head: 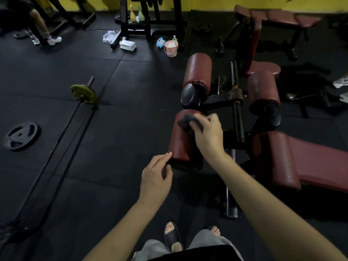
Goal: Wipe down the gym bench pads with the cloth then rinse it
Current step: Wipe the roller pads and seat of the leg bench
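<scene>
Right hand [208, 132] presses cloth [185, 121] onto roller pad [183, 146].

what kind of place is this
Most likely a gym's free-weights area: a barbell with a yellow plate lies on the black rubber floor mats, a loose weight plate beside it, and a maroon padded bench with roller pads.

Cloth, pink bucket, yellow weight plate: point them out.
cloth [185, 120], head view, on its dark bunched middle.
pink bucket [171, 49], head view, on its outer wall.
yellow weight plate [82, 93], head view, on its face.
</scene>
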`<state>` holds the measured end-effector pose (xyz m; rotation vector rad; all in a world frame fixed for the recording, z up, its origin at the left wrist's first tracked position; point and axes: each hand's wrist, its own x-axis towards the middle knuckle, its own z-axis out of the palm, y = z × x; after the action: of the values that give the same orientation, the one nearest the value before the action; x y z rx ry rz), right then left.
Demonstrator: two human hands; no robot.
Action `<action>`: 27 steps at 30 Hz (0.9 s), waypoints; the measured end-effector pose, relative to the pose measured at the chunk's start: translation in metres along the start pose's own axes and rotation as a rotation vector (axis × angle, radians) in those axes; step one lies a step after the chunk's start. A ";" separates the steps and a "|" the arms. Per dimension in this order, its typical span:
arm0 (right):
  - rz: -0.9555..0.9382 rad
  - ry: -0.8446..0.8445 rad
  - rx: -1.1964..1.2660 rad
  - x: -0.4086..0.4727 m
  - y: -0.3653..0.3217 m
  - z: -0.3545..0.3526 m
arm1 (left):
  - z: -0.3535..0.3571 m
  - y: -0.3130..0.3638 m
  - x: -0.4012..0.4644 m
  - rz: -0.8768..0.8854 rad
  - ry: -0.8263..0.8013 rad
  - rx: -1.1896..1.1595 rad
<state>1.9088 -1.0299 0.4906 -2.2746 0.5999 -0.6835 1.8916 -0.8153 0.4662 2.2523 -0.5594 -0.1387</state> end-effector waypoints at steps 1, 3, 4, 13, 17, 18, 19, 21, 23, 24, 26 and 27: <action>-0.031 -0.001 -0.013 -0.026 0.000 -0.007 | -0.002 0.001 0.001 -0.007 -0.007 -0.009; -0.103 -0.033 -0.001 -0.078 -0.003 -0.022 | -0.002 0.002 0.001 -0.012 -0.005 -0.028; -0.138 -0.063 0.011 -0.094 -0.004 -0.027 | -0.001 0.002 0.000 -0.016 0.002 -0.035; 0.164 0.057 0.071 0.053 0.017 0.009 | 0.009 0.009 -0.008 0.103 0.038 0.055; 0.143 0.013 0.077 0.008 0.014 -0.001 | 0.008 0.006 -0.008 0.117 0.015 0.127; 0.098 0.008 0.072 -0.016 0.014 -0.006 | 0.007 0.005 -0.009 0.118 0.007 0.129; 0.053 0.000 0.072 -0.042 0.014 -0.013 | 0.007 0.004 -0.010 0.116 0.002 0.125; 0.008 -0.053 0.091 -0.083 0.012 -0.027 | 0.007 0.002 -0.009 0.109 0.005 0.112; -0.005 -0.102 0.119 -0.088 0.014 -0.032 | 0.008 0.001 -0.007 0.117 0.011 0.093; 0.005 -0.107 0.121 -0.076 0.015 -0.032 | 0.008 0.000 -0.005 0.120 0.014 0.081; 0.057 -0.089 0.124 -0.041 0.012 -0.030 | 0.007 -0.001 -0.004 0.104 0.013 0.061; 0.087 -0.075 0.126 -0.023 0.010 -0.029 | 0.007 0.000 -0.005 0.090 0.013 0.056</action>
<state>1.8713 -1.0376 0.4949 -2.1348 0.5997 -0.5747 1.8854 -0.8178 0.4606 2.2759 -0.6641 -0.0633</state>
